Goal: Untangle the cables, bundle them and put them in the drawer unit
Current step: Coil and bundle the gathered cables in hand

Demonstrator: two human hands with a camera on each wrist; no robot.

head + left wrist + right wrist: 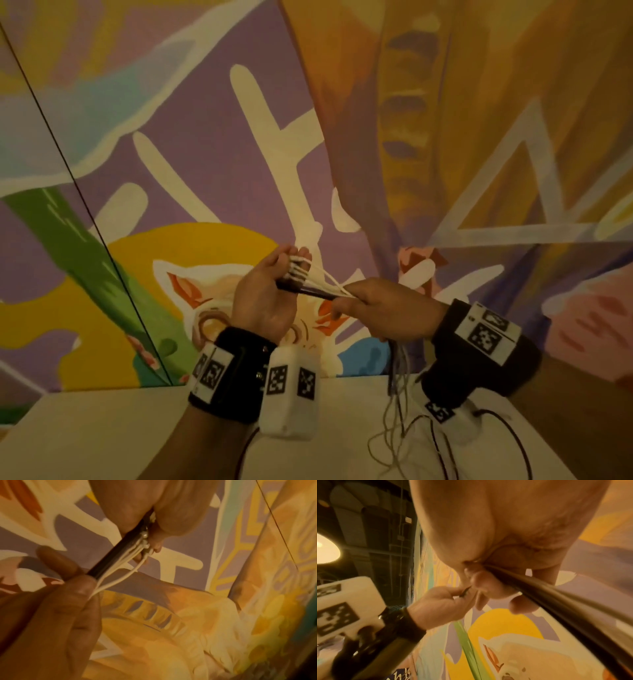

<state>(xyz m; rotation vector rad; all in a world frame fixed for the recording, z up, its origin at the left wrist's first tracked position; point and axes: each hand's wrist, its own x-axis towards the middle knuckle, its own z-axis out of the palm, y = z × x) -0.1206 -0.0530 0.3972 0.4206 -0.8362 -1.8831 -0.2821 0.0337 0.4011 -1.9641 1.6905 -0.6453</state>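
Both hands are raised in front of a painted wall. My left hand (289, 270) pinches the plug ends (144, 536) of several white and dark cables (320, 290). My right hand (354, 294) grips the same bunch a short way along, so the cables (118, 562) run taut between the two hands. Below the right hand the rest of the bunch (397, 370) hangs down to the table. In the right wrist view the dark strands (556, 609) come out of the right fist (505, 540), with the left hand (440, 607) beyond. No drawer unit is in view.
A white table (102, 431) fills the bottom of the head view. On it at the right lie loose loops of pale cable (385, 442) and a dark cable (517, 435). The colourful mural wall (205, 144) stands close behind.
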